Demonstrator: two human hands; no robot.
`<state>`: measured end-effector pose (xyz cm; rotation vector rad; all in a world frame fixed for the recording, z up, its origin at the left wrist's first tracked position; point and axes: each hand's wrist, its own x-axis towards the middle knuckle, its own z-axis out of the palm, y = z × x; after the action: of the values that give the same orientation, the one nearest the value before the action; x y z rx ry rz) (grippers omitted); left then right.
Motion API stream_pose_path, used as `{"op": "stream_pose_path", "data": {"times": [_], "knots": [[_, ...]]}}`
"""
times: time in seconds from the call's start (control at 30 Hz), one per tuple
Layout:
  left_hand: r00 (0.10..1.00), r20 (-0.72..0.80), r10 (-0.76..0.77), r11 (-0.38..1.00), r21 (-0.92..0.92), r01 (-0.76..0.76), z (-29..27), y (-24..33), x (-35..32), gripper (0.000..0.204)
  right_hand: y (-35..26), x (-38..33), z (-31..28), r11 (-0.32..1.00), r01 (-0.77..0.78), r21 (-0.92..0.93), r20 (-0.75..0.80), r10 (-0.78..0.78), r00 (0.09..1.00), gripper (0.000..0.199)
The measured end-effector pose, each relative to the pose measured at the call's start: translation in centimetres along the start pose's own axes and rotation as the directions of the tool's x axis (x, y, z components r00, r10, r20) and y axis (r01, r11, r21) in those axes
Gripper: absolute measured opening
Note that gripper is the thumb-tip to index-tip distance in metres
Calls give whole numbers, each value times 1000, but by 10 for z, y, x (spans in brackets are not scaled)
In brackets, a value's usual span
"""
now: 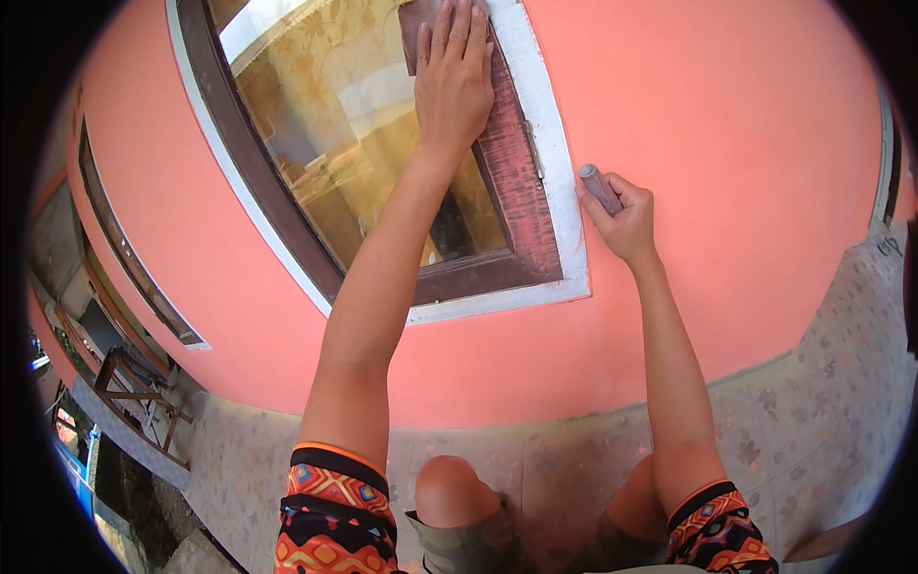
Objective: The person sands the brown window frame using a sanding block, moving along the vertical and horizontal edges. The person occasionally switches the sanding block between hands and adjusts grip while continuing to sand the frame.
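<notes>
1. Brown sheet (411, 33): placed at the far end of the window frame's (521, 206) right side, beneath the left hand (455, 91).
2. Left grip: fingers extended and laid close together, with nothing pinched. The sheet is covered by the flat hand, presumably so that pressure is spread evenly and slipping is prevented.
3. Brown roll (600, 189): held in the right hand (626, 225), to the right of the white trim (566, 191).
4. Right grip: fingers curled, the roll being clasped with one end left protruding. It is probably kept rolled for compactness.
5. Frame finish: reddish, streaked patches are shown on the right side; the near rail is darker.
6. Metal hinge (534, 148): fixed between frame and trim, presumably for the window to swing.
7. Writing: a small dark scrawl (889, 246) is seen at the far right, on the floor (564, 469); no brand or label can be made out.
</notes>
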<state>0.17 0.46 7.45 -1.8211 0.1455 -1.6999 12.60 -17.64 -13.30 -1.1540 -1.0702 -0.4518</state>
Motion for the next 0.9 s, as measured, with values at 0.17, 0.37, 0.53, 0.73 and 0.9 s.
{"op": "stream_pose_path", "data": {"times": [0.17, 0.37, 0.53, 0.73, 0.9], "knots": [[998, 43, -54, 996, -72, 57, -10, 26, -32, 46, -2, 0, 0, 998, -45, 53, 23, 44, 999, 20], [970, 220, -99, 984, -124, 129, -43, 76, -103, 48, -2, -1, 1, 994, -24, 105, 6, 23, 1000, 21], [995, 99, -21, 998, -64, 28, -18, 36, -35, 46, 2, -5, -2, 999, -5, 46, -9, 6, 1000, 20], [999, 49, -22, 999, -46, 24, -7, 26, -2, 47, 2, -5, -4, 999, -13, 47, 12, 12, 1000, 20], [975, 196, -102, 983, -127, 129, -37, 63, -75, 48, -1, -1, 0, 997, -13, 70, 7, 13, 1000, 20]]}}
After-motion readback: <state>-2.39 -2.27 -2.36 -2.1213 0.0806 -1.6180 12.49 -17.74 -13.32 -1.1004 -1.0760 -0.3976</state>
